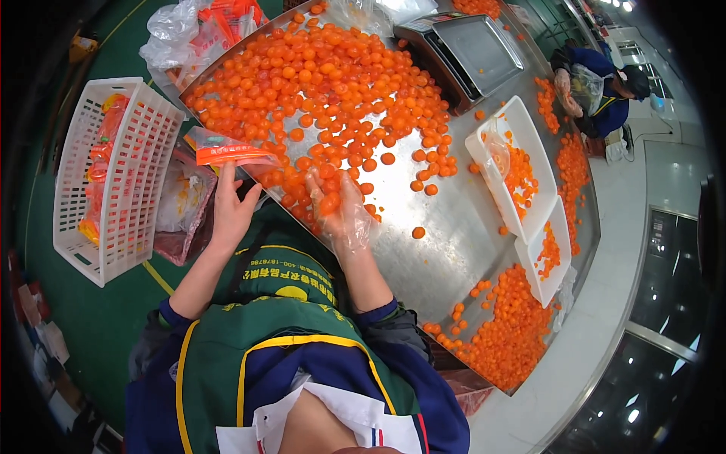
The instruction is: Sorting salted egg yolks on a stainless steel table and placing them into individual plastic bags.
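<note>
With the clock face centred on the right hand, two hands are at work at the edge of one metal table point(446, 234). The right hand point(348, 216), in a clear plastic glove, is cupped around a small cluster of orange balls point(329, 203), a few whose exact number the fingers hide. The left hand point(232, 212), bare, at nine o'clock, holds one orange-and-clear bag point(236, 153) at its lower side with the fingers, the thumb spread apart; how tight the grip is, I cannot tell. The bag lies across the table's near edge at ten, hiding some balls. One big heap point(325, 72), too many balls to count, spreads from eleven to one; a second heap point(507, 333) lies at four, and one stray ball point(418, 232) sits alone at half past three. Two white trays point(475, 144), both partly filled with orange pieces, stand end to end around three, between the bare metal and a further strip of balls point(572, 166). One scale point(480, 54) blocks the far side between one and two. One co-worker point(601, 87) bends at two with a clear bag. At nine, one white basket point(113, 189) of bright packets stands beside one dark-red sack point(184, 198); crumpled plastic bags point(178, 38) fill half past ten.
</note>
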Available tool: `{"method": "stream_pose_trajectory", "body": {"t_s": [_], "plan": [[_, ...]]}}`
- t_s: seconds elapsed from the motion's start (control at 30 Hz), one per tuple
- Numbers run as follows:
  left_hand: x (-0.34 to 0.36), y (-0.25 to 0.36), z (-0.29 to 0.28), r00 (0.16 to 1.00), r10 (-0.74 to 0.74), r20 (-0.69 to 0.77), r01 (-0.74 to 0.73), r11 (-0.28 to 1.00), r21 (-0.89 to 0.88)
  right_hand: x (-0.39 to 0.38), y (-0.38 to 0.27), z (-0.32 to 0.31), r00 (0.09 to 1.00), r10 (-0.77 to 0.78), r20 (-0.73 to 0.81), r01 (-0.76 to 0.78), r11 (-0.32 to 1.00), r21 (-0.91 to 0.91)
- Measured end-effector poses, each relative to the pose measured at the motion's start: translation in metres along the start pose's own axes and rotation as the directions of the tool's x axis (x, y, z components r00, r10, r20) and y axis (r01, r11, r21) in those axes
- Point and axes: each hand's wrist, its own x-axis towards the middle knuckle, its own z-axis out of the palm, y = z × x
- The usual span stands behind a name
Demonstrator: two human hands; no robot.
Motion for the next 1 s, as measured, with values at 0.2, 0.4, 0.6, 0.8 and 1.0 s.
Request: {"method": "stream_pose_trajectory", "body": {"t_s": [0.2,0.4,0.6,0.8,1.0], "plan": [[-0.003,0.002,0.000,0.999,-0.042,0.032,0.042,0.999,-0.004,0.014,-0.010,-0.026,0.974,0.088,0.207,-0.082,0.996,-0.041],[0.000,0.005,0.006,0.995,-0.023,0.095,0.035,0.991,-0.130,0.019,-0.011,-0.034,0.938,0.081,0.337,0.000,0.973,-0.233],[0.012,-0.004,-0.007,1.000,0.003,-0.013,-0.007,0.965,-0.263,0.017,-0.013,-0.019,0.932,0.066,0.357,0.064,0.938,-0.341],[0.026,0.017,-0.014,0.999,0.026,0.045,-0.018,0.984,-0.178,0.004,-0.045,-0.020,0.933,-0.017,0.361,0.179,0.888,-0.422],[0.017,-0.050,-0.079,0.995,0.088,-0.039,-0.090,0.994,-0.060,0.049,-0.032,-0.084,0.933,0.124,0.338,-0.095,0.990,-0.101]]}}
